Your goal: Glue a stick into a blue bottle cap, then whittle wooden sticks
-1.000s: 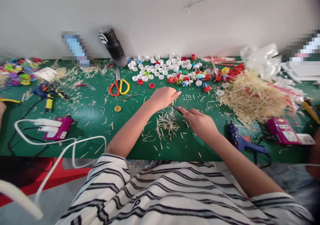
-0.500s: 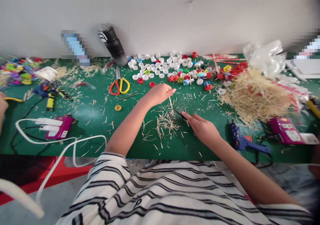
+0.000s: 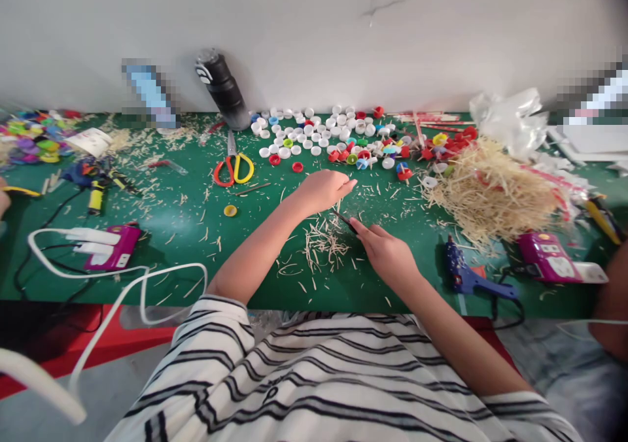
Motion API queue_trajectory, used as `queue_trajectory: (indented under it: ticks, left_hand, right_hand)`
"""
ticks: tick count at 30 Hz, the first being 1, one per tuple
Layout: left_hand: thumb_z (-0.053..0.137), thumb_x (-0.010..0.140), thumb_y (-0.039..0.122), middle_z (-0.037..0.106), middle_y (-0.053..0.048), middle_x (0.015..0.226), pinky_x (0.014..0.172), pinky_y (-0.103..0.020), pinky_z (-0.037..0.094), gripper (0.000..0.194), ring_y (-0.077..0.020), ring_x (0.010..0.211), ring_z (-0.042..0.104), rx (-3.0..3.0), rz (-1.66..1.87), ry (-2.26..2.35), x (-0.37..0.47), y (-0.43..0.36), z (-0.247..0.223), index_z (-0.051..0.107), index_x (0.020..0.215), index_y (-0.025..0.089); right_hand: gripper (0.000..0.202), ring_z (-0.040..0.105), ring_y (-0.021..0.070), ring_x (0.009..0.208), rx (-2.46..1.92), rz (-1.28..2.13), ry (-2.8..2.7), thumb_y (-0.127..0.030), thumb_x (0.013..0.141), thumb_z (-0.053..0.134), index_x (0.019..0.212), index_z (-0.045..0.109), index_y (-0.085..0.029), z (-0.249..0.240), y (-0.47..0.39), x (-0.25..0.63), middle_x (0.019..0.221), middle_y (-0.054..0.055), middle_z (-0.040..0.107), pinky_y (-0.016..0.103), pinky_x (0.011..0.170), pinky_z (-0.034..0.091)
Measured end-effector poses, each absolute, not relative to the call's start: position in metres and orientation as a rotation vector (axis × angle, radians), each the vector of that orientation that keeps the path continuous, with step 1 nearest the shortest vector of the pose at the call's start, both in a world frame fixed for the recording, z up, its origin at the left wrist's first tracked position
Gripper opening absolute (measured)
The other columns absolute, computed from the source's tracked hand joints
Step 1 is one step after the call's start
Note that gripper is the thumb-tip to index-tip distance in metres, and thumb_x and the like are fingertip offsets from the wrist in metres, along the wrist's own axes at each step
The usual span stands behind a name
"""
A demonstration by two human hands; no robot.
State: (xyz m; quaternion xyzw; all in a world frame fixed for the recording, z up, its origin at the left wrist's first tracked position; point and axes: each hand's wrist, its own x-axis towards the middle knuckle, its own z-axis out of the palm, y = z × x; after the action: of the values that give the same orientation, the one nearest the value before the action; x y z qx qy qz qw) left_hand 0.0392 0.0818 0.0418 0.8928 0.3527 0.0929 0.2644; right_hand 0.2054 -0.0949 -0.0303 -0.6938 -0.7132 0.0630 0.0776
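My left hand (image 3: 328, 189) is closed in a pinch over the middle of the bench. From under its fingers pokes the end of a thin pale wooden stick (image 3: 338, 204), the rest of it hidden by the hand. In my right hand (image 3: 387, 251) is a slim dark knife (image 3: 347, 222), its blade pointing up and left towards the stick. Whether blade and stick touch, I cannot tell. Just below them lies a small heap of pale wood shavings (image 3: 324, 244) on the green bench top (image 3: 275, 295).
Bottle caps (image 3: 314, 141) spread along the back, near scissors (image 3: 234, 167) and a black bottle (image 3: 223, 92). To the right are a straw-like pile (image 3: 495, 197), a blue glue gun (image 3: 471, 275) and a purple power socket (image 3: 547, 257). A white cable (image 3: 142, 278) loops at left.
My left hand has moved slightly right and down, and less of the stick shows below it. My right hand has shifted a little left with the knife. The view has also shifted slightly.
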Motion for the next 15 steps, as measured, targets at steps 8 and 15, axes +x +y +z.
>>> queue_trajectory:
  ticks: [8, 15]
  left_hand:
    - [0.04, 0.106, 0.041, 0.037, 0.001, 0.055, 0.06, -0.036, 0.02, 0.047, -0.0119, 0.05, 0.03, 2.421, 0.262, 0.989, 0.039, 0.076, 0.043, 0.03, 0.065, 0.022]
    - [0.04, 0.106, 0.043, 0.026, 0.004, 0.055, 0.059, -0.037, 0.02, 0.049, -0.0113, 0.048, 0.026, 2.302, 0.337, 0.982, 0.025, 0.096, 0.028, 0.027, 0.064, 0.023]
  right_hand:
    - [0.054, 0.064, 0.0156, 0.073, -2.133, 0.113, -2.261, -0.029, 0.111, 0.034, 0.163, 0.046, -0.035, -0.022, -0.089, 0.204, 0.102, 0.006, 0.072, 0.028, 0.053, 0.032]
    - [0.053, 0.066, 0.0159, 0.075, -2.152, 0.143, -2.29, -0.028, 0.11, 0.036, 0.161, 0.05, -0.032, -0.028, -0.103, 0.209, 0.105, 0.007, 0.073, 0.027, 0.055, 0.035]
